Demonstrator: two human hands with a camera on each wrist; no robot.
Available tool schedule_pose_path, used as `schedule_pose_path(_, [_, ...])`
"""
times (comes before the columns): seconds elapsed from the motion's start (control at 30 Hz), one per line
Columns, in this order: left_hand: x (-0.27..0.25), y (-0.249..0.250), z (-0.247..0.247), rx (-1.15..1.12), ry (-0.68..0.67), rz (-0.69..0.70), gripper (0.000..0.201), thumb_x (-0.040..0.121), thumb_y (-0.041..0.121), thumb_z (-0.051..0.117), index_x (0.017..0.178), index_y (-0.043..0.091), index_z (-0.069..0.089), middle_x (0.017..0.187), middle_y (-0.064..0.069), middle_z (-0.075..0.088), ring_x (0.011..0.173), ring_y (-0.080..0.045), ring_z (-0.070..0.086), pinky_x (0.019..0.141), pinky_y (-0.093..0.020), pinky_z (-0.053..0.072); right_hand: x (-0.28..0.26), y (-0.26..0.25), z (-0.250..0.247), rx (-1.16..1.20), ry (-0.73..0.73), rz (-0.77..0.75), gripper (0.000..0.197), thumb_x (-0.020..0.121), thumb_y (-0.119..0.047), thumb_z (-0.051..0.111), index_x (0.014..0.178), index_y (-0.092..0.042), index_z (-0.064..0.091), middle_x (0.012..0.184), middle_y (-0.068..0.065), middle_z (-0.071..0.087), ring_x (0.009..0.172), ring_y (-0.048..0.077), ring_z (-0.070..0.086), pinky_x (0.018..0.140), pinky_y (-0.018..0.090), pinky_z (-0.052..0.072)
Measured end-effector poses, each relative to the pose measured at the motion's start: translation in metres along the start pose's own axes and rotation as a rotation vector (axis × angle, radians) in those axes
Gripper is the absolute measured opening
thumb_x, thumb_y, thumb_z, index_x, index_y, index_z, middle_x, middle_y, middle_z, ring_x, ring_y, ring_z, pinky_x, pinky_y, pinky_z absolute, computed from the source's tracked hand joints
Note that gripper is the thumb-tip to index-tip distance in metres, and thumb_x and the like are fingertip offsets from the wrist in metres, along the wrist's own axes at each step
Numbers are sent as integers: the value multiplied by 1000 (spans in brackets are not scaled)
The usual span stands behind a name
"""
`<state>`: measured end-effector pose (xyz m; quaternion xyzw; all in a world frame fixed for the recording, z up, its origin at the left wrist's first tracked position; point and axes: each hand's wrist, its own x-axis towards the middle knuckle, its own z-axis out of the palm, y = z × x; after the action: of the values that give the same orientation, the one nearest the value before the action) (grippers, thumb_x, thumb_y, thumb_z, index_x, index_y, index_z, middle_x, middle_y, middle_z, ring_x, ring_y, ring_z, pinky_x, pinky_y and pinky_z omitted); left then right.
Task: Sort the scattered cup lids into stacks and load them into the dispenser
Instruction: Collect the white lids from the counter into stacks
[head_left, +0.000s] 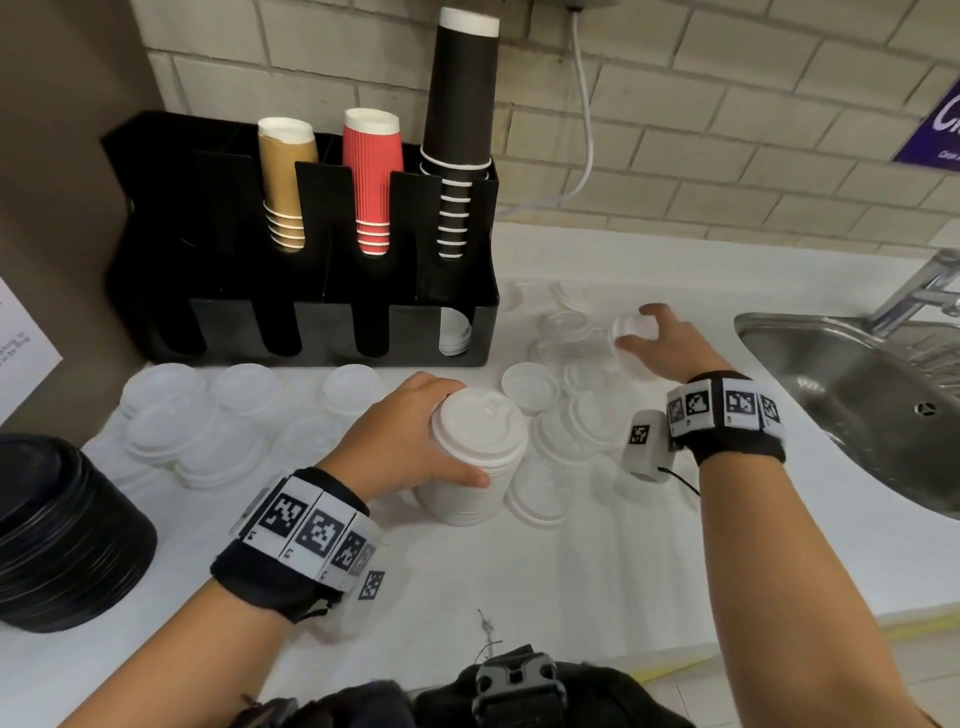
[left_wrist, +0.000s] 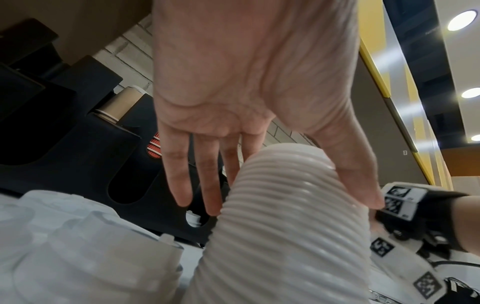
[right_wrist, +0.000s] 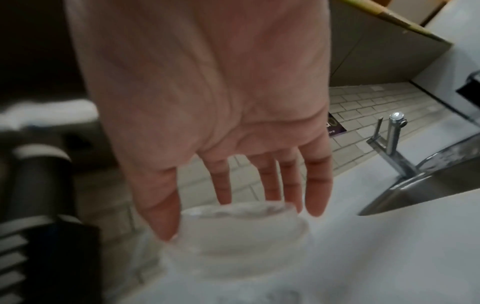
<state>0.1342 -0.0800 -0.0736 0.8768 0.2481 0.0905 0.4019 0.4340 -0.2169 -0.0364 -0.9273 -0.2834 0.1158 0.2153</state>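
My left hand (head_left: 457, 434) grips a tall stack of white cup lids (head_left: 470, 499) standing on the white counter, thumb on the near side and fingers on the far side; the left wrist view shows the ribbed stack (left_wrist: 272, 246) between them. My right hand (head_left: 641, 327) reaches further back and pinches a single translucent lid (head_left: 626, 326) between thumb and fingers, blurred in the right wrist view as the lid (right_wrist: 241, 236). The black dispenser (head_left: 311, 291) stands at the back left; its rightmost lower slot holds white lids (head_left: 454, 332).
Loose lids lie scattered left (head_left: 171, 415) and right (head_left: 582, 415) of the stack. Gold, red and black cup stacks fill the dispenser's top. A stack of black lids (head_left: 57, 530) sits at the left edge. A steel sink (head_left: 857, 395) and tap (head_left: 919, 291) are on the right.
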Motion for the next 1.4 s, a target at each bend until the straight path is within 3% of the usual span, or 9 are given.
schedule_pose_path(0.2, [-1, 3, 2, 21, 5, 13, 90, 50, 44, 92, 129, 34, 49, 121, 19, 45, 110, -10, 52, 98, -36, 47, -88, -45, 21, 473, -198, -406, 42, 85, -28, 69, 122, -41, 54, 114, -10, 58, 100, 9, 60, 77, 13, 48])
schedule_pose_path(0.3, [-4, 2, 2, 6, 28, 2, 108, 50, 45, 92, 142, 31, 37, 129, 14, 47, 110, -11, 51, 95, -32, 46, -115, -56, 42, 531, -219, -508, 42, 82, -16, 72, 119, -34, 61, 119, -15, 60, 103, 9, 57, 83, 18, 49])
schedule_pose_path(0.4, [-6, 2, 3, -36, 37, -5, 121, 51, 45, 92, 148, 34, 21, 125, 15, 47, 107, -12, 54, 92, -32, 48, -129, -62, 59, 529, -213, -537, 42, 81, -14, 72, 115, -36, 63, 119, -19, 59, 103, 5, 53, 75, 10, 43])
schedule_pose_path(0.47, [-8, 2, 3, -46, 42, -6, 128, 51, 44, 92, 151, 33, 12, 122, 16, 47, 107, -14, 56, 92, -35, 49, -134, -64, 67, 501, -184, -555, 43, 80, -16, 73, 114, -39, 64, 119, -19, 57, 108, 2, 49, 80, 8, 38])
schedule_pose_path(0.77, [-10, 3, 5, -84, 60, -4, 143, 54, 40, 92, 152, 33, -12, 119, 15, 48, 101, -12, 60, 88, -33, 53, -138, -73, 79, 427, -158, -559, 49, 76, -21, 75, 112, -52, 61, 119, -12, 50, 121, 8, 39, 98, 23, 34])
schedule_pose_path(0.97, [-10, 3, 5, -106, 62, 0, 143, 55, 38, 92, 153, 31, -12, 112, 17, 49, 100, -12, 61, 90, -33, 52, -139, -81, 81, 351, -168, -577, 53, 74, -22, 77, 103, -61, 55, 117, -12, 46, 119, 12, 37, 91, 11, 28])
schedule_pose_path(1.17, [-9, 0, 6, -103, 64, 5, 140, 55, 39, 92, 153, 32, -7, 113, 18, 50, 102, -12, 60, 89, -31, 51, -139, -83, 80, 303, -197, -576, 48, 74, -23, 78, 107, -52, 59, 120, -10, 46, 120, 14, 37, 97, 23, 29])
schedule_pose_path(1.33, [-9, 0, 2, -42, -3, 30, 113, 54, 48, 91, 149, 28, 32, 142, 9, 46, 128, -12, 45, 106, -33, 40, -139, -75, 79, 393, -214, -564, 47, 70, -27, 84, 111, -33, 62, 122, -9, 51, 119, 11, 43, 95, 17, 34])
schedule_pose_path(1.4, [-7, 2, 0, -32, -20, 43, 104, 56, 45, 91, 144, 27, 41, 138, 9, 52, 125, -12, 48, 104, -32, 42, -138, -68, 74, 401, -242, -582, 47, 71, -26, 84, 111, -27, 62, 122, -11, 52, 118, 8, 45, 93, 14, 37])
